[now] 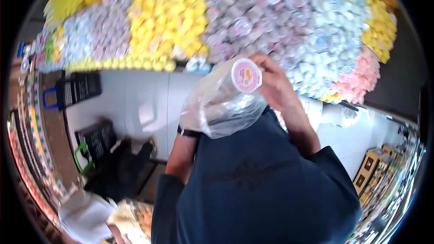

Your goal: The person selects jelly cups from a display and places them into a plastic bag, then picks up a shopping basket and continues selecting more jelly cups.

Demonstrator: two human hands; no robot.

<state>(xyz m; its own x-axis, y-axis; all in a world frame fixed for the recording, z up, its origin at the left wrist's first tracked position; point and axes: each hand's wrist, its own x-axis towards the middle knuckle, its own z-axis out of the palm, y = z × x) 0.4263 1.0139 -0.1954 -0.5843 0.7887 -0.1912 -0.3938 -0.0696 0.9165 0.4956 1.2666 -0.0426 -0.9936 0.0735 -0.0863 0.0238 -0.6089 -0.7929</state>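
Observation:
My right hand grips a small cup with a round white and pink lid, its fingers curled around the cup's far side. Beside it, a clear plastic bag hangs partly open and crumpled, touching the cup. My left hand is behind or inside the bag's film, with a black band at the wrist; its fingers are too veiled to make out. Ahead lies a broad display of lidded cups, with greyish-purple ones straight in front and yellow ones to their left.
Pale blue cups and pink packs fill the display's right side. Black shopping baskets stand at left on the light floor. Another person in a white top is at lower left. Stocked shelves line the right.

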